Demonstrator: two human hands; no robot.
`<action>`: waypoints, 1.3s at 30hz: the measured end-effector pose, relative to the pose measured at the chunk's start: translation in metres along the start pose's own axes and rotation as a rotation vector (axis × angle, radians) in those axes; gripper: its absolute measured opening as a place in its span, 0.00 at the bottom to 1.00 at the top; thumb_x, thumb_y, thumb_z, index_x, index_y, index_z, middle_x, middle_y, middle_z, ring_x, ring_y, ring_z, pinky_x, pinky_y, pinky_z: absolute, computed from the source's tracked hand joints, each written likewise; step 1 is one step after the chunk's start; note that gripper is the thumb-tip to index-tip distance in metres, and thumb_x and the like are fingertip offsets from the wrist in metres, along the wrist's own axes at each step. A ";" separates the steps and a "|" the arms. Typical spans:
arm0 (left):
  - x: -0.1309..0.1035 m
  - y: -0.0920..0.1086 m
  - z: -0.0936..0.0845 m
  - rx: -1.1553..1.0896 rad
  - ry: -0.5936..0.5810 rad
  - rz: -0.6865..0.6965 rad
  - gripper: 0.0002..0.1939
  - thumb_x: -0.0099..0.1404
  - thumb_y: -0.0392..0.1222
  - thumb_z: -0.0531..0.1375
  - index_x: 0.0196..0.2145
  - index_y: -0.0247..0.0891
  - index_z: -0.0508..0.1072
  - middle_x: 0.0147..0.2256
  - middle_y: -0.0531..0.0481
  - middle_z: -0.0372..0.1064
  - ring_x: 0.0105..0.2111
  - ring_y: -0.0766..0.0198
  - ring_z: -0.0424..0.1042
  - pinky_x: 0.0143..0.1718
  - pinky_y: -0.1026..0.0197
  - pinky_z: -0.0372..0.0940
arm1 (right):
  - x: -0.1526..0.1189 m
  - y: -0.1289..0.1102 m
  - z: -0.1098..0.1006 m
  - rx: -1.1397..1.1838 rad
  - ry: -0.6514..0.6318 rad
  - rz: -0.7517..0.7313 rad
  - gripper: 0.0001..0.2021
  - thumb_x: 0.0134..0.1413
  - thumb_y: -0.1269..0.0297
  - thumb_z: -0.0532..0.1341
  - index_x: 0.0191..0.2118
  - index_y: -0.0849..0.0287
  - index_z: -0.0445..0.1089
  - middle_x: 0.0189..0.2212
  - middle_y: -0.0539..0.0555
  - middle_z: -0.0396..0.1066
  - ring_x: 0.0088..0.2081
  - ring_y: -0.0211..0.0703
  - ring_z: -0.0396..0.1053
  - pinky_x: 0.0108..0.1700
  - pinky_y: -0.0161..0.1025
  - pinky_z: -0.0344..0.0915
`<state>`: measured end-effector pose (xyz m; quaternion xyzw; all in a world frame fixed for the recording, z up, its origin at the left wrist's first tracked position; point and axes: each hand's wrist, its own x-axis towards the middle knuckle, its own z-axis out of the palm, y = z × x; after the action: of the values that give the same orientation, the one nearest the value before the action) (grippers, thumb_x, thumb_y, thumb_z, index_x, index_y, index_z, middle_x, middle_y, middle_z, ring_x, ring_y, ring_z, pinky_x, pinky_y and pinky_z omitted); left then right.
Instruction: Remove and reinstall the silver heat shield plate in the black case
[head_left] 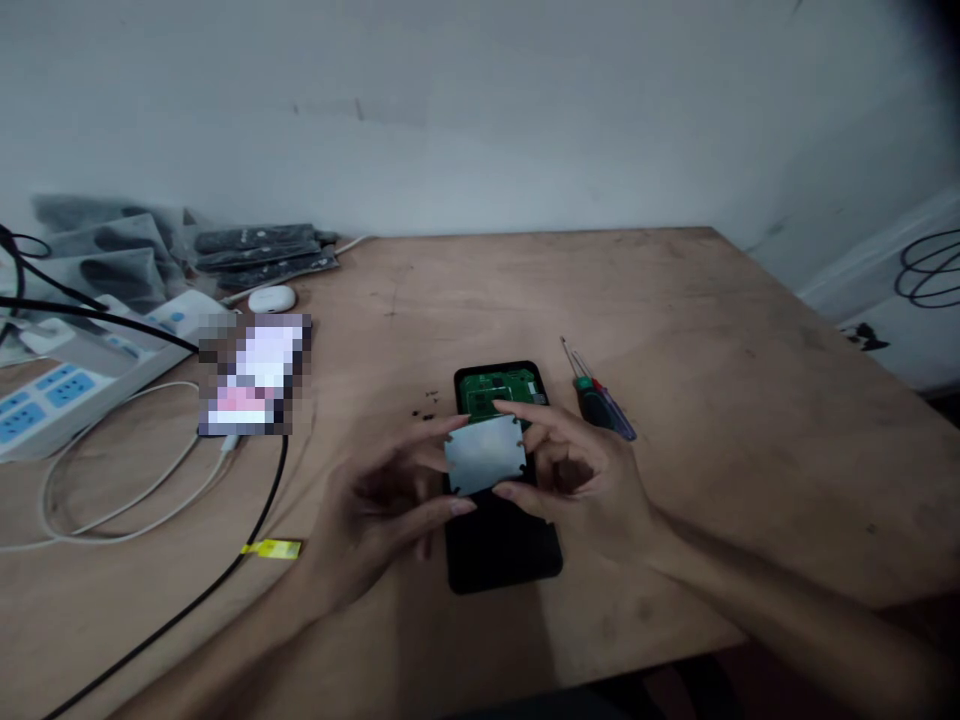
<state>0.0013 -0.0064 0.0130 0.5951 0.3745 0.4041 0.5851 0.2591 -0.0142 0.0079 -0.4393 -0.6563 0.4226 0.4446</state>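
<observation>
Between my two hands is a small silvery metal plate (485, 455) with notches along its side edges. My left hand (390, 490) grips its left side with thumb and fingers, and my right hand (581, 470) pinches the right side. Below the plate lies a black device housing (504, 550) on the table. A green circuit board (480, 388) shows in the far part of the housing; the plate and fingers hide its middle. Two screwdrivers (596, 400), one green-handled and one red and blue, lie to the right. Several tiny dark screws (427, 410) are scattered to the left.
A phone (259, 370) with a blurred screen lies at the left, cabled, near a white power strip (112, 365). Behind it are a white earbud case (272, 299) and plastic-wrapped dark items (255, 248). A black cable (247, 545) with a yellow tag crosses the wooden table (675, 320).
</observation>
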 end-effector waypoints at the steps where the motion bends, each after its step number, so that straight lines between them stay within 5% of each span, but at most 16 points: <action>1: 0.000 0.000 0.000 -0.004 0.002 -0.011 0.34 0.68 0.36 0.74 0.67 0.55 0.73 0.29 0.60 0.74 0.19 0.74 0.71 0.21 0.74 0.72 | 0.000 -0.001 0.000 0.030 0.005 0.011 0.37 0.56 0.65 0.79 0.69 0.39 0.72 0.39 0.46 0.71 0.23 0.27 0.64 0.22 0.29 0.62; 7: 0.003 0.002 -0.002 -0.016 -0.002 -0.081 0.36 0.67 0.38 0.75 0.69 0.52 0.72 0.37 0.53 0.82 0.21 0.72 0.71 0.18 0.73 0.72 | 0.005 -0.007 0.000 0.245 -0.027 0.143 0.37 0.52 0.69 0.81 0.65 0.37 0.76 0.36 0.45 0.73 0.22 0.26 0.60 0.20 0.24 0.59; 16: 0.001 -0.002 0.000 0.001 -0.014 -0.102 0.31 0.66 0.41 0.76 0.64 0.51 0.76 0.36 0.54 0.80 0.23 0.71 0.71 0.18 0.74 0.70 | 0.010 -0.002 -0.005 0.483 -0.182 0.303 0.36 0.48 0.67 0.83 0.63 0.43 0.77 0.44 0.52 0.79 0.34 0.40 0.78 0.25 0.29 0.73; 26: 0.002 -0.002 0.001 0.105 -0.013 -0.046 0.27 0.62 0.41 0.79 0.58 0.50 0.80 0.32 0.54 0.81 0.30 0.66 0.79 0.28 0.70 0.70 | 0.009 -0.003 -0.002 0.492 -0.218 0.207 0.34 0.49 0.67 0.83 0.61 0.45 0.77 0.48 0.54 0.81 0.46 0.47 0.81 0.44 0.40 0.80; 35: -0.003 -0.006 -0.002 0.211 -0.081 0.016 0.30 0.62 0.45 0.79 0.60 0.47 0.78 0.30 0.56 0.77 0.27 0.68 0.74 0.27 0.67 0.65 | 0.009 -0.002 -0.002 0.420 -0.178 0.150 0.32 0.46 0.68 0.84 0.58 0.46 0.81 0.50 0.54 0.73 0.44 0.46 0.75 0.39 0.37 0.76; 39: -0.001 -0.001 -0.010 0.372 -0.112 0.065 0.22 0.73 0.49 0.70 0.61 0.48 0.77 0.34 0.54 0.77 0.28 0.67 0.72 0.27 0.65 0.64 | 0.010 -0.005 -0.004 0.529 -0.218 0.200 0.29 0.51 0.67 0.82 0.59 0.46 0.80 0.53 0.54 0.77 0.41 0.42 0.76 0.35 0.33 0.76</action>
<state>-0.0084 -0.0030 0.0118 0.7264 0.3901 0.3129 0.4714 0.2595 -0.0048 0.0155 -0.3228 -0.5210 0.6651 0.4266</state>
